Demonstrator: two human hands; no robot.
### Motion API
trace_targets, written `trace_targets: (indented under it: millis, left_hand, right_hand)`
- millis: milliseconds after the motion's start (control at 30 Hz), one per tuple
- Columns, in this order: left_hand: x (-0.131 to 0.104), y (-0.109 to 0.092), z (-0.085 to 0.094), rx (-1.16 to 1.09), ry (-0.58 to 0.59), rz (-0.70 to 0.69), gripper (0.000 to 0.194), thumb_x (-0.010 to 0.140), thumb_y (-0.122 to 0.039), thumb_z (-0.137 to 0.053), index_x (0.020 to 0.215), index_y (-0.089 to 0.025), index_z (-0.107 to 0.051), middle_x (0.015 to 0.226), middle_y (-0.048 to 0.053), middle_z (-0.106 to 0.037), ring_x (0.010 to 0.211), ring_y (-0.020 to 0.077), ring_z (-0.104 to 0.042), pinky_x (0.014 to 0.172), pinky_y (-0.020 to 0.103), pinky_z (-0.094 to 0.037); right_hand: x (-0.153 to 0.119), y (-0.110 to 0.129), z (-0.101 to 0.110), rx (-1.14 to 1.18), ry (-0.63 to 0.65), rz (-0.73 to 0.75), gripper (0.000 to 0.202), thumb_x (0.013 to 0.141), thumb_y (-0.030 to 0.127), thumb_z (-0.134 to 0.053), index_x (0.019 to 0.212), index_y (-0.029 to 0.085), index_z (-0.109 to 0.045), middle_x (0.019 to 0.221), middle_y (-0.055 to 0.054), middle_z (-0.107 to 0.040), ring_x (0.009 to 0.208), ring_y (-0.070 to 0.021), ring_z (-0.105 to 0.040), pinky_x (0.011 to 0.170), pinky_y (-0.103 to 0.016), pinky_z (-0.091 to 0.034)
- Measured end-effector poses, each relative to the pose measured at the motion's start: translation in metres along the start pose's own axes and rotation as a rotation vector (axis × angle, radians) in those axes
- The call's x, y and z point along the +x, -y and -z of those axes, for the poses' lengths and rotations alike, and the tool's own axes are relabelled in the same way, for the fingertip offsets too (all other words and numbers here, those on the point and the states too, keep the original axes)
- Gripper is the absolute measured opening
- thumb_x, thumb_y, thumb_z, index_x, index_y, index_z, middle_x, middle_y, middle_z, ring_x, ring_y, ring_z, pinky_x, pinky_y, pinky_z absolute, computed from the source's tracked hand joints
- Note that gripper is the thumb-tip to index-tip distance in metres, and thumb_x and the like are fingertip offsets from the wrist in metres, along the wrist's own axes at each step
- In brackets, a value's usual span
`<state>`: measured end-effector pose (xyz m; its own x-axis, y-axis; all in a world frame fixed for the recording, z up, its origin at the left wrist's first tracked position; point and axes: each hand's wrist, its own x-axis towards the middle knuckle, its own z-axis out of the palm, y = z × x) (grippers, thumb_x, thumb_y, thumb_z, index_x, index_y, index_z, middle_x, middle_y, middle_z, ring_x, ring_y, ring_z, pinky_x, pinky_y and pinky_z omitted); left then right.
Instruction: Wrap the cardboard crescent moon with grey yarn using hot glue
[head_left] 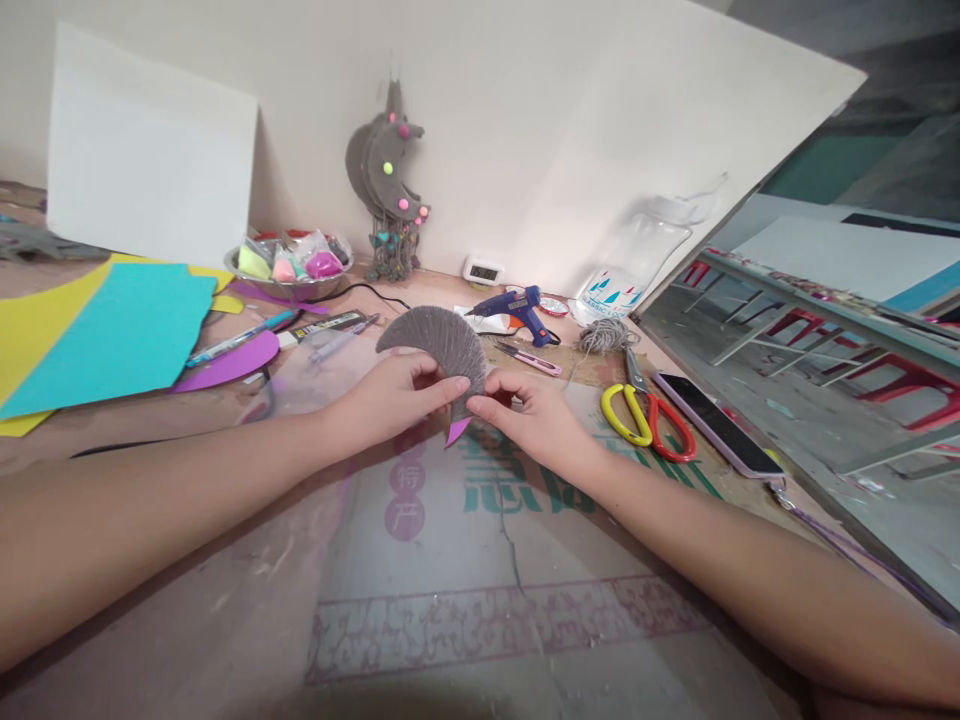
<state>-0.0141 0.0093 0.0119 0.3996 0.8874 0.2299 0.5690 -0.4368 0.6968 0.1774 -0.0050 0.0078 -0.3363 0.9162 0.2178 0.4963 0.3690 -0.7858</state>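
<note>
A crescent shape [439, 335] is wrapped in grey yarn, and a bare purple tip [457, 430] shows at its lower end. My left hand [401, 390] grips the crescent, thumb across its front. Close against the crescent's right edge, my right hand [529, 410] is closed in a pinch on the grey yarn; its fingertips partly hide the hold. A loose strand of yarn [514, 555] trails below over the printed plastic-covered mat [420, 620]. Behind my right hand lies the grey yarn ball [604, 336].
Right of my hands lie scissors [649, 420] and a phone [716, 425]. Beyond are a blue glue gun [517, 308], a pink cutter [529, 358], a clear jug [634, 260] and a small clock [484, 270]. Coloured sheets [112, 335] and a bowl [292, 287] sit left. A decorated moon [386, 170] hangs behind.
</note>
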Motion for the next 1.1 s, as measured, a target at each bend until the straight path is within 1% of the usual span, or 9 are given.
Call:
trace_targets:
  millis: [100,233,367,467,600,667,767,900,1100]
  left_hand:
    - [0.0002,0.0014,-0.0005,0.009,0.029,-0.037,0.047,0.083,-0.052,-0.043,0.058,-0.016,-0.059,0.059,0.001,-0.057,0.062,0.0138,-0.053,0.058,0.027,-0.037]
    - [0.0001,0.0012,-0.0003,0.076,0.034,-0.103,0.05,0.085,-0.051,-0.039,0.055,-0.017,-0.057,0.056,0.001,-0.055,0.064,0.0148,-0.052,0.061,0.028,-0.036]
    - [0.0,0.0006,0.0,0.044,0.043,-0.043,0.052,0.084,-0.056,-0.037,0.054,-0.018,-0.056,0.055,0.002,-0.055,0.067,0.016,-0.054,0.062,0.028,-0.038]
    - [0.0002,0.0002,0.0001,0.054,0.028,-0.032,0.051,0.084,-0.055,-0.038,0.055,-0.018,-0.057,0.056,0.001,-0.055,0.067,0.0159,-0.053,0.062,0.028,-0.038]
    - [-0.0001,-0.0011,0.0004,0.06,0.017,-0.029,0.05,0.084,-0.054,-0.039,0.056,-0.018,-0.058,0.057,0.001,-0.054,0.067,0.0155,-0.052,0.062,0.027,-0.037]
    - [-0.0002,-0.0013,0.0004,0.057,0.017,-0.035,0.049,0.084,-0.053,-0.039,0.056,-0.018,-0.059,0.056,0.0,-0.053,0.067,0.0151,-0.052,0.064,0.027,-0.037]
    - [0.0002,-0.0006,0.0001,0.083,0.016,-0.062,0.049,0.085,-0.052,-0.04,0.055,-0.017,-0.057,0.055,0.0,-0.053,0.065,0.0147,-0.05,0.063,0.028,-0.036]
    - [0.0006,0.0002,-0.0001,0.12,0.017,-0.089,0.049,0.085,-0.052,-0.039,0.054,-0.017,-0.057,0.054,0.0,-0.052,0.064,0.015,-0.049,0.063,0.029,-0.034]
    - [0.0001,-0.0002,-0.0005,0.101,0.008,-0.052,0.049,0.084,-0.052,-0.039,0.056,-0.018,-0.058,0.056,0.0,-0.052,0.065,0.0156,-0.051,0.063,0.029,-0.035]
  right_hand:
    - [-0.0007,0.0001,0.0,0.023,0.023,0.014,0.025,0.079,0.034,-0.061,0.063,0.016,-0.051,0.06,0.004,-0.042,0.056,-0.0081,-0.035,0.053,-0.023,-0.029]
    - [-0.0014,0.0001,0.0015,0.053,0.056,0.042,0.024,0.081,0.033,-0.058,0.065,0.016,-0.051,0.062,0.004,-0.043,0.058,-0.009,-0.037,0.055,-0.023,-0.031]
    - [-0.0019,-0.0002,0.0033,0.054,0.073,0.067,0.028,0.086,0.034,-0.05,0.065,0.016,-0.052,0.063,0.002,-0.044,0.061,-0.0099,-0.041,0.058,-0.024,-0.033]
    - [-0.0018,-0.0012,0.0048,0.053,0.054,0.068,0.034,0.09,0.038,-0.042,0.066,0.016,-0.052,0.065,0.001,-0.048,0.064,-0.011,-0.045,0.062,-0.024,-0.036]
    - [-0.0012,-0.0018,0.0046,0.065,0.037,0.016,0.03,0.086,0.041,-0.05,0.069,0.016,-0.055,0.064,0.002,-0.048,0.061,-0.01,-0.043,0.058,-0.023,-0.035]
    - [-0.0008,-0.0013,0.0038,0.076,0.035,0.0,0.026,0.082,0.039,-0.056,0.07,0.016,-0.057,0.063,0.003,-0.047,0.058,-0.0089,-0.041,0.055,-0.022,-0.033]
    - [-0.0004,0.0,0.0027,0.078,0.029,0.0,0.024,0.08,0.037,-0.058,0.07,0.016,-0.058,0.062,0.003,-0.047,0.056,-0.0082,-0.039,0.054,-0.022,-0.032]
    - [-0.0006,0.0004,0.0031,0.065,0.04,0.018,0.025,0.082,0.035,-0.056,0.067,0.016,-0.055,0.062,0.003,-0.046,0.057,-0.0085,-0.039,0.054,-0.022,-0.032]
    - [-0.0007,-0.0025,0.0046,0.062,0.071,0.07,0.026,0.087,0.032,-0.049,0.067,0.016,-0.054,0.063,0.002,-0.048,0.06,-0.0093,-0.044,0.058,-0.023,-0.035]
